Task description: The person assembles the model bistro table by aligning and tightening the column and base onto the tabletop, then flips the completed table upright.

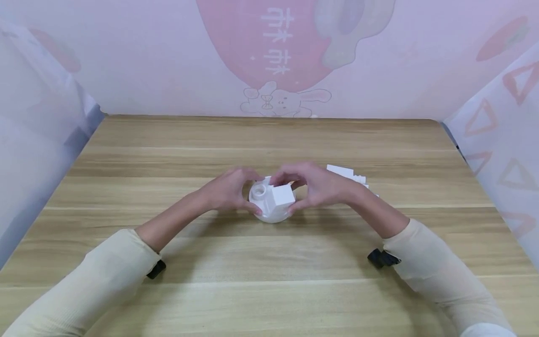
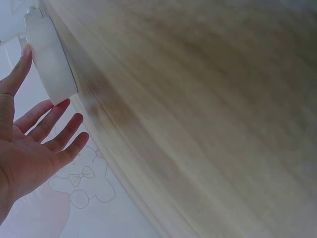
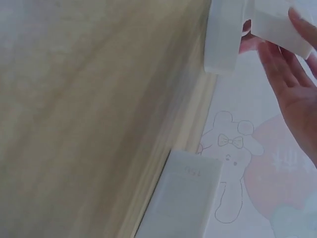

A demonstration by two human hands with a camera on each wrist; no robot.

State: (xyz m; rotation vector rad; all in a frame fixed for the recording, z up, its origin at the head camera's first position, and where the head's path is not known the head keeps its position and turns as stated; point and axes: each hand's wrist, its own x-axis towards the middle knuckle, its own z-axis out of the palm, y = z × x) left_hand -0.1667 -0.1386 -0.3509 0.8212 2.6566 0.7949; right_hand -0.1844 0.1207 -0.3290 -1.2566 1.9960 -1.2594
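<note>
Left hand (image 1: 231, 190), thumb and fingertips spread, grips a round white base (image 1: 265, 206); right hand (image 1: 316, 185) pinches a white block (image 1: 283, 194) above; best keep base braced, block level.

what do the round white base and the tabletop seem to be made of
Round white base: probably hard plastic with a smooth, satin finish, judging by its even white surface. Tabletop: wood or wood-look laminate, fairly matte, showing streaky grain.

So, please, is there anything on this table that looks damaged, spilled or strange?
Nothing stands out. The left hand grips the round base, the right hand holds the white block, and I see no spill or damage.
</note>
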